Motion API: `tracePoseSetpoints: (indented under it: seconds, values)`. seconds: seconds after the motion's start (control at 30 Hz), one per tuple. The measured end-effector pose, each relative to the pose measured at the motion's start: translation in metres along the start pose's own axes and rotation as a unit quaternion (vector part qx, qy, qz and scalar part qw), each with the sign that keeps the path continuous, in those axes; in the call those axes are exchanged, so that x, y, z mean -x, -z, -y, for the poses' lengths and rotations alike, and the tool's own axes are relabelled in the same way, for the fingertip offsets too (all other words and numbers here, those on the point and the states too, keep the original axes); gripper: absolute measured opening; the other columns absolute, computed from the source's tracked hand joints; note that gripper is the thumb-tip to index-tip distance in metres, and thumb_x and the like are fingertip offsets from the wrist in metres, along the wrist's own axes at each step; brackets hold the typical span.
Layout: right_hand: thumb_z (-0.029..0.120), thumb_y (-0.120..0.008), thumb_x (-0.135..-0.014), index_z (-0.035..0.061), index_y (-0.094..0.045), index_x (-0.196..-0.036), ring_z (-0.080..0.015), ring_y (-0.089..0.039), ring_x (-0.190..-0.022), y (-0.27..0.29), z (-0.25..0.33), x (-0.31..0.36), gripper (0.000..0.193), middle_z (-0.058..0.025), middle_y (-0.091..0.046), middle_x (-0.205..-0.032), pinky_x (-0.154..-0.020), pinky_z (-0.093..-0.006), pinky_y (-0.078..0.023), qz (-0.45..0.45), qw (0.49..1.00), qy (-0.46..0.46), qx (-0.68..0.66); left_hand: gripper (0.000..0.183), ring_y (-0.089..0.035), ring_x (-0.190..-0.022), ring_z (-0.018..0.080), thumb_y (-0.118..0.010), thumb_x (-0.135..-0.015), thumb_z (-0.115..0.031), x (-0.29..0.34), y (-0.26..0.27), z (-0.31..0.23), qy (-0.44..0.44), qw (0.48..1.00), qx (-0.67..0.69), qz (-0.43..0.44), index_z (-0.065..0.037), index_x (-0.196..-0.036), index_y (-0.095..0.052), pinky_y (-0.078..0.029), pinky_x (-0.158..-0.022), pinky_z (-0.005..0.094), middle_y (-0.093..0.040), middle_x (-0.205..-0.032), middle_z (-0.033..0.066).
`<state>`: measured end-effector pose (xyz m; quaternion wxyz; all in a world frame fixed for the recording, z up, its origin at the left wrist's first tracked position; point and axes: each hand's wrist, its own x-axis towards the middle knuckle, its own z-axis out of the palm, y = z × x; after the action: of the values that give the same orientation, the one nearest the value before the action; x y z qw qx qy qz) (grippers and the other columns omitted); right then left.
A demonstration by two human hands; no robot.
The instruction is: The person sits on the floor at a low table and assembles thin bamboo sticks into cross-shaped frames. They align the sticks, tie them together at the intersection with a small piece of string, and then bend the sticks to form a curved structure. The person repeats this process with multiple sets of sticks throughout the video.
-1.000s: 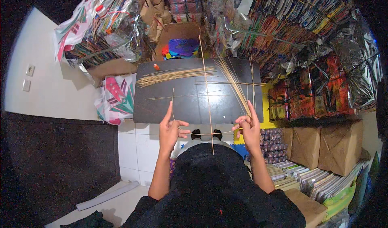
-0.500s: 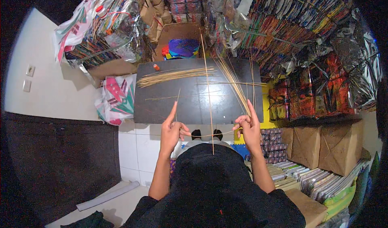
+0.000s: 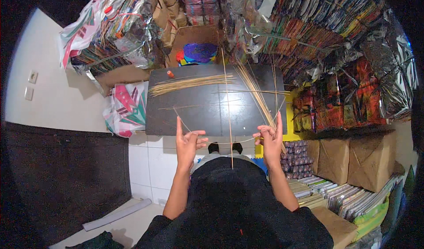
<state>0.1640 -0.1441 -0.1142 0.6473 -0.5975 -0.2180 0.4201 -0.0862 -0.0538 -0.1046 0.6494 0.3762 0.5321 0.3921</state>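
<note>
Both hands hold a thin bamboo strip [image 3: 219, 142] bent into a shallow upward-opening curve. It crosses a long straight bamboo stick [image 3: 229, 116] near that stick's lower end, in front of my body; whether they are tied there cannot be made out. My left hand [image 3: 187, 144] pinches the strip between thumb and fingers, its index finger pointing up along the outer side. My right hand [image 3: 271, 142] mirrors it, pinching the strip with the index finger raised. The strip's two ends slant outward above the hands, over the near edge of the dark table [image 3: 194, 121].
A bundle of bamboo sticks [image 3: 190, 85] lies at the table's far left, another bundle [image 3: 254, 90] slants at the right. Loose thin sticks lie between. An orange thread spool [image 3: 170, 74] stands at the back. Stacked packages [image 3: 335, 24] and brown boxes [image 3: 371, 158] crowd the right.
My hands have spread slightly apart, the left moving outward to the left. The strip's ends now lean further outward, and its middle has risen a little along the long stick.
</note>
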Motion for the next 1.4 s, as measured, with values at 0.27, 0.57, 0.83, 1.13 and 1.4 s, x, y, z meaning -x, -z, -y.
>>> tracePoseSetpoints:
  seconds: [0.27,0.57,0.83,1.13,1.4]
  values:
    - [0.01,-0.059,-0.099,0.0145,-0.006,-0.158,-0.0222,-0.068,-0.094,-0.011,-0.015,0.009,0.08,-0.0184,-0.064,-0.118,-0.075,-0.0339,-0.06,-0.018,0.996,-0.048,-0.069,0.084,-0.072,-0.083,0.0252,-0.052,-0.101,-0.006,0.003,-0.007,0.014,-0.033,0.996,0.072,-0.029,-0.02,-0.158,0.008,-0.063,-0.071,0.0338,-0.065,-0.118,0.0257]
    - [0.006,-0.065,-0.094,0.006,-0.039,-0.143,-0.0203,-0.067,-0.094,-0.026,-0.016,0.021,0.056,-0.0134,-0.066,-0.113,-0.08,-0.0351,-0.059,0.158,0.958,-0.218,-0.098,0.078,-0.071,-0.09,0.0268,-0.054,-0.101,-0.01,-0.001,-0.009,0.021,-0.019,0.995,0.095,-0.023,-0.015,-0.157,0.0,-0.062,-0.075,0.0348,-0.062,-0.123,0.0265]
    - [0.005,-0.066,-0.092,0.0041,-0.055,-0.127,-0.015,-0.067,-0.087,-0.025,-0.02,0.019,0.037,-0.0081,-0.066,-0.105,-0.069,-0.0272,-0.054,0.161,0.968,-0.186,-0.049,0.074,-0.07,-0.092,0.0267,-0.055,-0.101,-0.013,0.0,-0.007,0.021,0.0,0.996,0.082,-0.02,-0.014,-0.157,-0.006,-0.062,-0.075,0.035,-0.063,-0.123,0.0236]
    - [0.004,-0.064,-0.091,0.0041,-0.061,-0.117,-0.0107,-0.064,-0.082,-0.015,-0.025,0.02,0.027,-0.0037,-0.065,-0.1,-0.068,-0.0238,-0.049,0.136,0.979,-0.15,-0.035,0.074,-0.064,-0.106,0.0245,-0.061,-0.098,-0.015,-0.001,0.008,0.015,-0.012,0.995,0.045,-0.088,-0.011,-0.155,-0.015,-0.057,-0.085,0.0368,-0.057,-0.132,0.0199]
    - [0.001,-0.063,-0.091,0.001,-0.059,-0.117,-0.0126,-0.065,-0.082,-0.006,-0.028,0.022,0.027,-0.0048,-0.065,-0.096,-0.067,-0.0245,-0.05,0.127,0.983,-0.132,-0.012,0.057,-0.058,-0.103,0.0169,-0.066,-0.093,-0.011,-0.011,0.013,0.0,-0.244,0.94,-0.196,-0.139,-0.007,-0.144,-0.042,-0.047,-0.091,0.0308,-0.058,-0.124,0.0113]
